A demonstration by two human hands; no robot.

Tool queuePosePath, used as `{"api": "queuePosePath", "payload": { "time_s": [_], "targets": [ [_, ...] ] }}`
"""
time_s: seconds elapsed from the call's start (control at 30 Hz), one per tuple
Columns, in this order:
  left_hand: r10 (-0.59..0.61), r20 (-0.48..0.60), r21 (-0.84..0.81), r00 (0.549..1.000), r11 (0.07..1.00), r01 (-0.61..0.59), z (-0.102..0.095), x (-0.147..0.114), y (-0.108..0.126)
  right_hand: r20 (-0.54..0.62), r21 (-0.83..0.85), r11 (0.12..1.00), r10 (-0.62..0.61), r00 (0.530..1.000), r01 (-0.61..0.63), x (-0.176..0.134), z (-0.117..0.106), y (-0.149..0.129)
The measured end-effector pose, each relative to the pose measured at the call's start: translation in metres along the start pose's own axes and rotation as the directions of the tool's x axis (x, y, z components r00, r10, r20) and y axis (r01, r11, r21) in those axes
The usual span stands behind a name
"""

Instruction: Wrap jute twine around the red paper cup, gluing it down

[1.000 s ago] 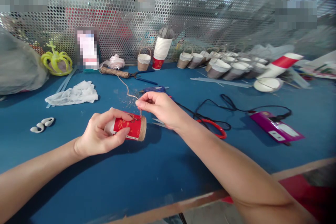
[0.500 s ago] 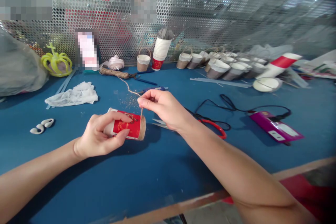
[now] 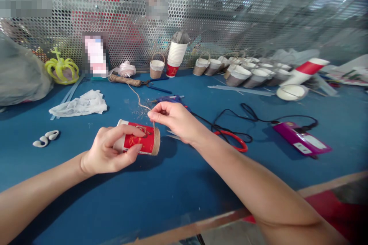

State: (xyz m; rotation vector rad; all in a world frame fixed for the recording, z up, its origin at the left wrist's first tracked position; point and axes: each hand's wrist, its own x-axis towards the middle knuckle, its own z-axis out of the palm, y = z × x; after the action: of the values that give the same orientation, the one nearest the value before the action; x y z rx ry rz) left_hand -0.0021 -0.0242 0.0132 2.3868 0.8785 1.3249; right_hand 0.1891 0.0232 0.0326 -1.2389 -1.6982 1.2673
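Toward seven o'clock, my right hand moved a bit, pinching twine; my left hand holds the red cup. I'd keep twine snug.

L hand covered part of red cup, incl. some of its white end. R hand hid a bit of twine btwn its fingertips, plus the scissors' middle & part of the glue gun. L arm & R arm ran off the pic. Grey bag, far L, was cut off. Phone scrn, pixelated. 2 pixelated patches hid bits of mesh wall; its R side was blurred. Far-R cups overlapped, count unclear.
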Motion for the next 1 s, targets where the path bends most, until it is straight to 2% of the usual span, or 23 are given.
{"api": "queuePosePath", "payload": {
  "time_s": [0.37,0.73,1.0],
  "targets": [
    [0.085,-0.039,0.049,0.996,0.995,-0.083,0.0013,0.0008,0.0005,0.063,0.049,0.997,0.064,0.996,-0.067,-0.0008,0.0025,-0.0045],
    [0.079,-0.035,0.064,0.996,0.995,-0.077,0.0,0.0007,0.0014,0.026,0.059,0.996,0.064,0.998,-0.065,-0.0013,0.0005,-0.0074],
    [0.1,-0.041,0.064,0.994,0.993,-0.097,0.0001,0.0015,0.0017,0.081,0.051,0.995,0.085,0.993,-0.089,-0.0003,0.003,-0.0027]
  ]
}}
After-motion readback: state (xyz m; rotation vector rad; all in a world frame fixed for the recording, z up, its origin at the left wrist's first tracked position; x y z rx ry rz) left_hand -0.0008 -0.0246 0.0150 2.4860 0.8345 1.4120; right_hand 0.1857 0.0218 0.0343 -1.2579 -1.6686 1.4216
